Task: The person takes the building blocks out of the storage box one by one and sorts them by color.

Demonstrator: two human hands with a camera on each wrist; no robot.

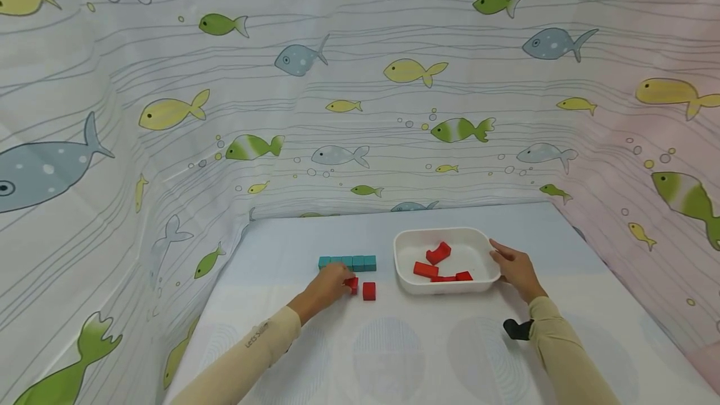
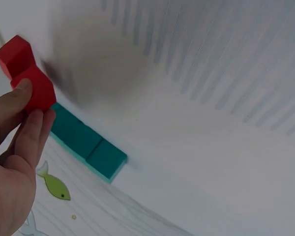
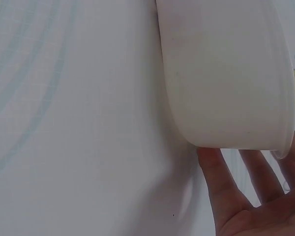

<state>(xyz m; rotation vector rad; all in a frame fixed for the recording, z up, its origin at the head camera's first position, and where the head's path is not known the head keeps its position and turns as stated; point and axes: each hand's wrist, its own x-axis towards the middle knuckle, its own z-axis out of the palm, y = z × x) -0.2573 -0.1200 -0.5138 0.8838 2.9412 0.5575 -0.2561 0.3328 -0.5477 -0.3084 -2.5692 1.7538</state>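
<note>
My left hand [image 1: 344, 280] pinches a small red block [image 1: 352, 284] on the table, just in front of a row of teal blocks [image 1: 347, 262]. A second red block [image 1: 369, 290] stands right beside it. In the left wrist view the thumb and fingers of the left hand [image 2: 33, 104] close on the red block [image 2: 37, 91], with the other red block [image 2: 14, 55] behind it and the teal blocks [image 2: 88, 142] alongside. My right hand [image 1: 513, 267] rests against the right end of a white tray [image 1: 447, 287]. Its fingers [image 3: 219, 182] lie straight along the tray's wall [image 3: 226, 73].
Several red pieces [image 1: 435, 264] lie inside the tray. A white cloth covers the table [image 1: 394, 355]. Fish-patterned curtains [image 1: 360, 92] close it in at the back and on both sides. A black wrist camera [image 1: 517, 329] sits on my right forearm.
</note>
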